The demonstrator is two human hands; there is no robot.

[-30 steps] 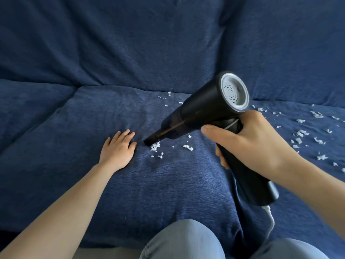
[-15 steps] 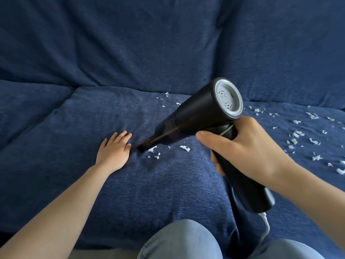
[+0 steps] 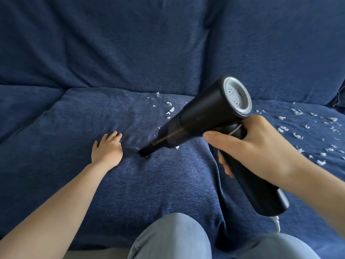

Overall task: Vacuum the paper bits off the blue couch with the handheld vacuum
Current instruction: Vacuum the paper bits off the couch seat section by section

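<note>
Between my hands, the nozzle of the handheld vacuum (image 3: 205, 116) meets the blue couch (image 3: 168, 184) cushion, angled low so its mouth sits flat on the fabric. Right hand (image 3: 257, 146) wraps the handle, thumb forward, for steering. Left hand (image 3: 107, 148) lies flat, fingers straight, just beside the nozzle, probably tensioning the cloth. Paper bits (image 3: 170, 109): few beyond the nozzle; the bulk lie past my right hand, unvacuumed.

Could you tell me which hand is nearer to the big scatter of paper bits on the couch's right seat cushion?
Right. The right hand grips the handheld vacuum just beside that scatter of paper bits; the left hand rests flat on the other cushion, beyond the nozzle.
</note>
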